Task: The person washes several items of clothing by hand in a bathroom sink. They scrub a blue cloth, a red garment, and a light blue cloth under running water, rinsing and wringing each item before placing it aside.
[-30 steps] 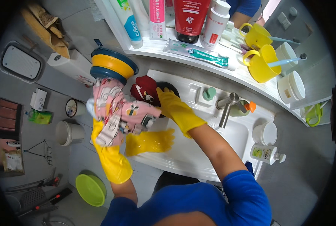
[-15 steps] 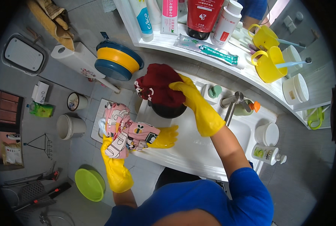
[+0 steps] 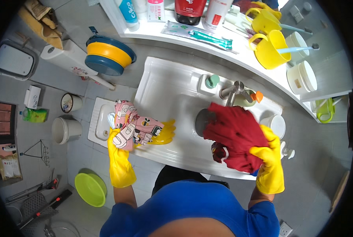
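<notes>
My left hand (image 3: 119, 158), in a yellow rubber glove, is closed on a pink printed cloth (image 3: 135, 126) over the sink's left end. Yellow glove fingers (image 3: 165, 132) stick out from under that cloth; how they join it is hidden. In my right hand (image 3: 267, 158), also gloved in yellow, a bunched dark red cloth (image 3: 235, 136) hangs over the right side of the white sink (image 3: 172, 87). A dark grey rounded thing (image 3: 202, 122) shows at the cloth's left edge; I cannot tell whether it is held too. Behind the red cloth stands the metal faucet (image 3: 233, 91).
A green-topped dispenser (image 3: 212, 81) and an orange-topped bottle (image 3: 255, 96) flank the faucet. Above, a white shelf (image 3: 156, 33) carries tubes, bottles and yellow cups (image 3: 273, 49). Folded basins (image 3: 111, 55) hang on the wall. A green basin (image 3: 90, 189) lies lower left.
My right hand has carried the red cloth from the sink's far left to its right side, nearer to me. The dark thing has shifted right as well. My left hand keeps the pink cloth.
</notes>
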`<control>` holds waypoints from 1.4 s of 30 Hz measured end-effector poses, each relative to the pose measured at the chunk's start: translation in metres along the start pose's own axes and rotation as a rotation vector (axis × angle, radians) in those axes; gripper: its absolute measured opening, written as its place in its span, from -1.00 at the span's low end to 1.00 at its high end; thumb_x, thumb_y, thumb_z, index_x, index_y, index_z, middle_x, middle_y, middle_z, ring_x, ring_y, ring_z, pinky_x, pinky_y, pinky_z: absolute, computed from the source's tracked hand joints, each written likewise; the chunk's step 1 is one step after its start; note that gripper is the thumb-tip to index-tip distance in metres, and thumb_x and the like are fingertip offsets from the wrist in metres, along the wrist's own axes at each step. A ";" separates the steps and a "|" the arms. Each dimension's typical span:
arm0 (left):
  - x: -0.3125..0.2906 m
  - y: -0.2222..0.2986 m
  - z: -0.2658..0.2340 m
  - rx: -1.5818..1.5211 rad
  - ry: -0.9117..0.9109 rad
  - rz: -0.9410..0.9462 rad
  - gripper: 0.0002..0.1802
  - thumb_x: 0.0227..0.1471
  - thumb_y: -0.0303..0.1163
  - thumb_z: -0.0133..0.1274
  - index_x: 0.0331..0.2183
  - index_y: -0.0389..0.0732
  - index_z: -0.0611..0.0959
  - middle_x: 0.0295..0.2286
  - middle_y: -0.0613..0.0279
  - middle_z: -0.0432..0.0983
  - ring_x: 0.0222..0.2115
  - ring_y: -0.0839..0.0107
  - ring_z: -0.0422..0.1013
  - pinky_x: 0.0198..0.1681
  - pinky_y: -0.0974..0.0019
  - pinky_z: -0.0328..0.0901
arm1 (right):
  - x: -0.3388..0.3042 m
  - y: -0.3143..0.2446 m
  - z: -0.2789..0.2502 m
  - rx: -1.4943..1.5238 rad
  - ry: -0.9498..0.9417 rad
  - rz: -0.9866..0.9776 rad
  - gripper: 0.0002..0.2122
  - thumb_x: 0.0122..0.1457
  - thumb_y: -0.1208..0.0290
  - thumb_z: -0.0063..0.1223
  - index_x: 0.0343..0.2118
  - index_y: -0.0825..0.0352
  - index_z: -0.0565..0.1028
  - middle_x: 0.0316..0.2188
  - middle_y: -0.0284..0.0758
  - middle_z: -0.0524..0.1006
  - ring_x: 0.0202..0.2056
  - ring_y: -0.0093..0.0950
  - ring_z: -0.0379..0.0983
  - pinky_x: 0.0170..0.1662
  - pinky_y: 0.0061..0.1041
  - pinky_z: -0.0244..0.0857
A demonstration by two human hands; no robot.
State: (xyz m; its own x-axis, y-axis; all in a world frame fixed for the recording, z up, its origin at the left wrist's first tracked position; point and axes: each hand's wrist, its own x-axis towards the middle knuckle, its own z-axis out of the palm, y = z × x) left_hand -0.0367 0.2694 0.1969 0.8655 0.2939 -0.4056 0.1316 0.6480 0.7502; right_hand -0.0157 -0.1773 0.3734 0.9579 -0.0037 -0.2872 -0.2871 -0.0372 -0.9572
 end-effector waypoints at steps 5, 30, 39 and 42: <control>0.029 -0.015 -0.023 -0.052 -0.035 -0.057 -0.33 -0.02 -0.51 -0.04 0.17 -0.23 0.26 -0.05 -0.06 0.44 -0.11 0.16 0.48 -0.05 0.16 0.42 | 0.008 0.059 -0.012 -0.749 -0.027 -0.076 -0.63 -0.16 0.56 0.12 -0.17 0.33 0.59 -0.38 -0.21 0.59 -0.27 -0.38 0.49 -0.14 -0.47 0.34; 0.049 0.057 0.108 1.505 -0.985 0.047 -0.27 -0.31 -0.60 0.19 0.05 -0.21 0.49 -0.05 -0.05 0.48 0.00 0.05 0.39 0.07 0.21 0.26 | 0.158 0.331 -0.054 -0.651 -0.024 0.244 -0.42 0.00 0.09 0.29 0.05 0.30 0.41 -0.14 -0.15 0.57 -0.16 -0.24 0.51 -0.10 -0.35 0.36; 0.011 0.014 0.063 1.810 -1.109 0.279 -0.25 -0.23 -0.38 0.24 0.09 -0.14 0.45 -0.01 -0.05 0.43 0.01 -0.03 0.35 0.09 0.14 0.25 | 0.156 0.358 -0.027 -0.550 -0.089 0.330 -0.35 0.05 -0.11 0.18 0.04 0.35 0.41 -0.16 -0.14 0.57 -0.15 -0.26 0.52 -0.10 -0.38 0.34; -0.006 0.015 0.061 1.939 -0.911 0.268 -0.36 -0.13 -0.30 0.16 0.06 -0.16 0.47 -0.08 -0.02 0.48 -0.04 -0.03 0.38 0.04 0.08 0.27 | 0.142 0.294 0.018 -0.645 -0.179 0.372 -0.34 0.12 -0.10 0.10 0.11 0.36 0.34 -0.09 -0.06 0.54 -0.03 -0.16 0.46 0.01 -0.34 0.29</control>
State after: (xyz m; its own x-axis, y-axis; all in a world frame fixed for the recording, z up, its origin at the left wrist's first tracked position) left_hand -0.0105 0.2341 0.2429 0.7948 -0.4777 -0.3744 -0.3138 -0.8514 0.4202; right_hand 0.0362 -0.1706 0.0507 0.7672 0.0294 -0.6407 -0.4770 -0.6416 -0.6007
